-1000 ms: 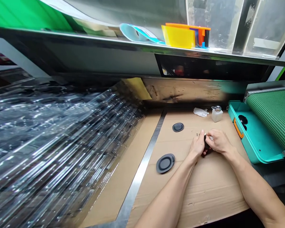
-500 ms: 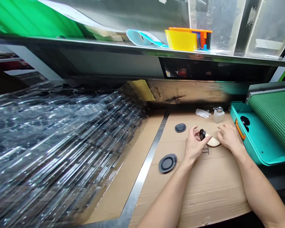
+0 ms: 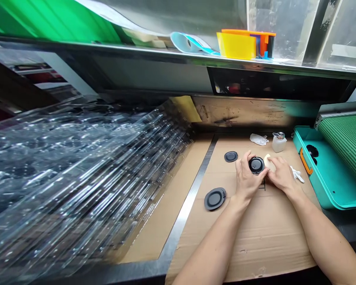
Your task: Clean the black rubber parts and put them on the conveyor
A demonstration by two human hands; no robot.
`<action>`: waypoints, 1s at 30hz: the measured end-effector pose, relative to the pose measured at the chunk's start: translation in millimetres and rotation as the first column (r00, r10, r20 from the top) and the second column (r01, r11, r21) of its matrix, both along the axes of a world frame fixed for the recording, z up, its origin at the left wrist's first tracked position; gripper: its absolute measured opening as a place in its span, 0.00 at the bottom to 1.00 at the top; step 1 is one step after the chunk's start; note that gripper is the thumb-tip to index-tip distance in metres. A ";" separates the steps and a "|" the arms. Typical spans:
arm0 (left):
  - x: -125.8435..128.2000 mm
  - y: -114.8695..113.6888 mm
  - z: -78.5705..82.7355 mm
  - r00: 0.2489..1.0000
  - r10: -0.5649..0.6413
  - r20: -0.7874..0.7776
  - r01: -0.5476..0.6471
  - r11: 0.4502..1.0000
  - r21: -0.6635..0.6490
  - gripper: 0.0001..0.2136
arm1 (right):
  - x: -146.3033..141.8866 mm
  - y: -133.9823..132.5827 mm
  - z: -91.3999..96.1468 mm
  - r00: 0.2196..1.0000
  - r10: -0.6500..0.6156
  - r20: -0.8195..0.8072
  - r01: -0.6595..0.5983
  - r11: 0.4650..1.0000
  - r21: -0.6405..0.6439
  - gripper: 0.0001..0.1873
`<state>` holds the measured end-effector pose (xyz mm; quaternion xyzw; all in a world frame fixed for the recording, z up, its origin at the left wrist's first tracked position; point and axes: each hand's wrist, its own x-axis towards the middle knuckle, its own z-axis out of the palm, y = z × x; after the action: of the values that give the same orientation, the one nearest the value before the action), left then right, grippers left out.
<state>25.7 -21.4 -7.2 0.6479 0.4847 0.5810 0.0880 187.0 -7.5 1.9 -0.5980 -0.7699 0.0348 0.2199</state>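
Note:
My left hand (image 3: 247, 179) pinches a small round black disc (image 3: 256, 165) and holds it face-up just above the cardboard sheet (image 3: 255, 233). My right hand (image 3: 280, 173) is closed on a pale cream pad (image 3: 267, 160), which touches the disc's right edge. A larger black disc with a rim (image 3: 214, 198) lies on the cardboard to the left of my left wrist. A smaller black disc (image 3: 230, 156) lies farther back.
A stack of clear plastic trays (image 3: 77, 174) fills the left half. A teal bin (image 3: 326, 174) holding black parts and a green conveyor belt (image 3: 350, 146) stand at the right. A small white bottle (image 3: 278, 142) and a crumpled wipe (image 3: 258, 139) sit at the back. A white scrap (image 3: 296, 174) lies beside my right hand.
My left hand turned the small black disc from edge-on to face-up. My right hand picked the cream pad up off the cardboard and brought it against the disc.

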 end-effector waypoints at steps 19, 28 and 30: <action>-20.5 -7.0 0.0 0.904 -0.161 -0.396 -0.068 0.861 -0.504 0.23 | 3.9 3.5 -4.8 0.996 0.023 0.082 -0.014 0.993 -0.114 0.21; -25.9 -51.3 11.7 0.883 -0.315 -0.349 0.108 0.859 -0.501 0.27 | 4.9 4.5 -7.2 0.996 0.036 0.077 -0.029 0.996 -0.083 0.20; -45.1 -50.1 19.3 0.889 -0.286 -0.358 0.101 0.885 -0.455 0.28 | 4.5 4.5 -7.6 0.997 0.033 0.069 -0.027 0.996 -0.090 0.20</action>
<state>-19.3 -71.5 12.1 0.7674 0.5379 0.2984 0.1806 191.5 -3.0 -5.7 -0.5964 -0.7839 0.0514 0.1651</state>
